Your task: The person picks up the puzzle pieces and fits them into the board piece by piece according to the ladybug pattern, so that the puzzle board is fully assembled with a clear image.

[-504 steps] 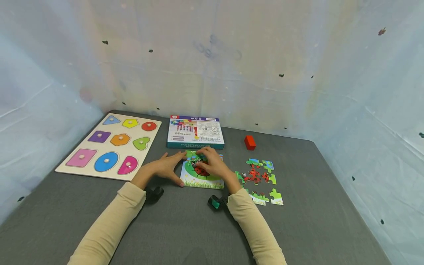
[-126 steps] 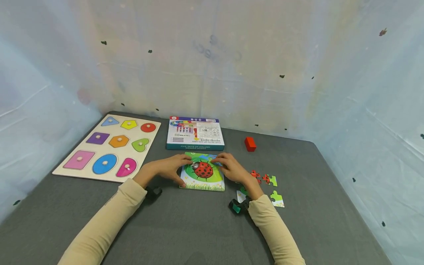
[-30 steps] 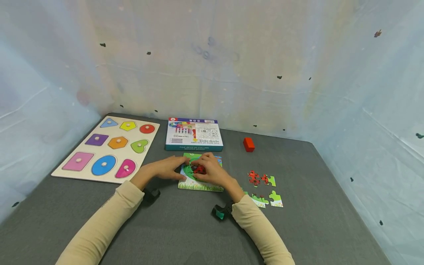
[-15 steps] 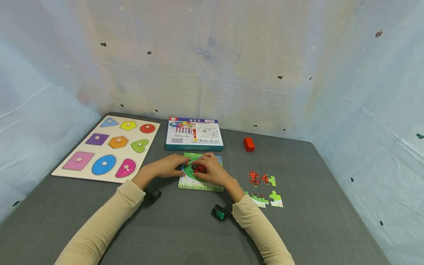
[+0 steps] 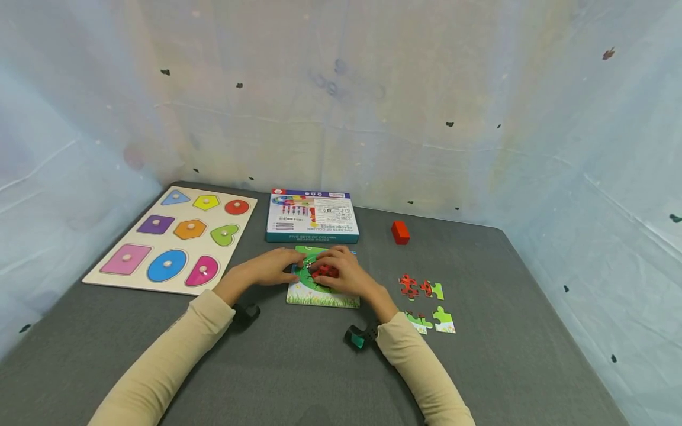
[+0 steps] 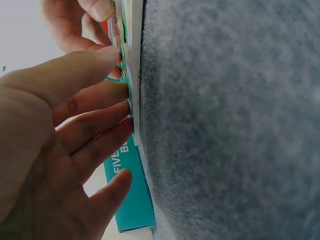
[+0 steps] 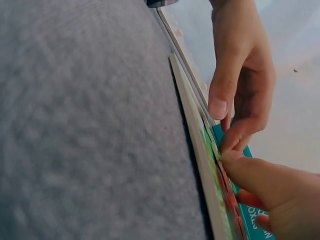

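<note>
A ladybug puzzle board (image 5: 322, 299) lies in front of me on the dark grey cloth. My left hand (image 5: 267, 268) touches its left side, fingers fairly straight and fingertips against the board in the left wrist view. Over the picture, my right hand (image 5: 345, 273) pinches a green jigsaw piece near the printed ladybug's head with thumb and curved fingers. The ladybug (image 5: 326, 271) shows between them, partly covered. In the right wrist view my right thumb (image 7: 250, 172) presses at a piece layered on the board, close to my left fingertips.
Several loose puzzle pieces (image 5: 409, 287) lie to the right. Behind the board is a flat teal-edged box (image 5: 313, 216), with a red block (image 5: 401, 232) to its right. A shape-knob puzzle tray (image 5: 176, 248) stands at the left. Pale sheeting (image 5: 373, 106) rises behind the table.
Over several seconds, the top loose pieces and the ladybug-head piece left the right-hand group. My right hand moved back onto the board, and has just shifted slightly right; the left stays.
</note>
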### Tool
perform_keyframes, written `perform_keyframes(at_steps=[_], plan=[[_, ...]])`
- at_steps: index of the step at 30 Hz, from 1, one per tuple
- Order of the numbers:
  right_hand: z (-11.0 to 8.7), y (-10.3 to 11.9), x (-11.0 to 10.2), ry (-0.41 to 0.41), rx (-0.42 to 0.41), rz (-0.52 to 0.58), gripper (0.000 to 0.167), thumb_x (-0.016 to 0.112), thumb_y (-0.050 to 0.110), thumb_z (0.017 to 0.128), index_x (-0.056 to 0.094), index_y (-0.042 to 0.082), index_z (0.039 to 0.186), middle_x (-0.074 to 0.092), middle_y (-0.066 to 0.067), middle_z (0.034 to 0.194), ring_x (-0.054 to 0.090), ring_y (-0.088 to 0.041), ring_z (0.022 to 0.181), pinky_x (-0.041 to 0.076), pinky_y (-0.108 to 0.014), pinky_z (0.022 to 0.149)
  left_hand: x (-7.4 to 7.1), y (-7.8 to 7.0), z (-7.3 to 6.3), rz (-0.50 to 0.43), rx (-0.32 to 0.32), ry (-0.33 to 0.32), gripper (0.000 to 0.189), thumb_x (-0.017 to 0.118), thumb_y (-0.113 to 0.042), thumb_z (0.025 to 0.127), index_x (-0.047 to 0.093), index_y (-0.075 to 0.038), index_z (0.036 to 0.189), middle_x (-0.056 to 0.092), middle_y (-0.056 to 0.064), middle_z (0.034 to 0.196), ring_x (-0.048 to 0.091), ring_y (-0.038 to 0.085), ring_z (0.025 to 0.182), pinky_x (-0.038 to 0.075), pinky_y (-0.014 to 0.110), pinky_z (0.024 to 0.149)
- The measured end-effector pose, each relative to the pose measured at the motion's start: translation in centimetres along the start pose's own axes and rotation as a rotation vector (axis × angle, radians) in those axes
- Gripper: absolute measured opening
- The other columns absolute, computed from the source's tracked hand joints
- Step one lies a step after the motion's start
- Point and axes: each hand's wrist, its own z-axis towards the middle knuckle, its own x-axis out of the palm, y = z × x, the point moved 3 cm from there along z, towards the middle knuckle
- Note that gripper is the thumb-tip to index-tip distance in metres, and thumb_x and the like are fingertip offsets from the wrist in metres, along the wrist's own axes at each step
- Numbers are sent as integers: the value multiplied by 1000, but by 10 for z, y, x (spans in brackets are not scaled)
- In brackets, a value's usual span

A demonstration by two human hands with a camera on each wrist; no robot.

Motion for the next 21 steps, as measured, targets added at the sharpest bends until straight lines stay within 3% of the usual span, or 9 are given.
perform_keyframes(at_steps=[3, 7, 10, 14, 21], plan=[[-2, -3, 1, 10, 2, 9, 27, 69, 26, 86, 69, 13, 109, 58, -12, 122, 40, -30, 119, 39, -48, 92, -1, -2, 0, -1, 49, -5, 30, 64, -20, 89, 60, -5, 115, 60, 10, 113, 54, 28, 110, 38, 48, 96], [-2, -4, 1, 5, 0, 19, 26, 69, 25, 86, 68, 13, 109, 57, -10, 122, 42, -30, 118, 38, -49, 93, -2, -4, -1, -13, 106, 12, 28, 62, -21, 89, 62, -8, 114, 57, 13, 124, 48, 32, 119, 36, 51, 99], [-2, -5, 2, 4, -2, 15, 26, 69, 25, 85, 68, 13, 109, 57, -10, 122, 44, -30, 118, 36, -50, 95, -2, -4, -2, -23, 97, 39, 31, 61, -23, 90, 63, -8, 118, 50, 18, 133, 42, 36, 126, 31, 52, 103], [-2, -6, 3, 16, 13, 10, 26, 68, 25, 86, 67, 13, 109, 56, -10, 123, 45, -29, 118, 33, -50, 99, -3, -5, -2, -6, 111, 26, 29, 62, -22, 90, 66, -7, 114, 48, 24, 133, 42, 38, 124, 32, 53, 101], [0, -4, 2, 59, 59, 14, 27, 67, 25, 87, 66, 13, 112, 55, -10, 125, 43, -31, 119, 35, -51, 95, -1, -11, 2, -25, 86, 20, 21, 64, -19, 88, 69, -7, 105, 49, 21, 130, 45, 36, 119, 36, 51, 98]])
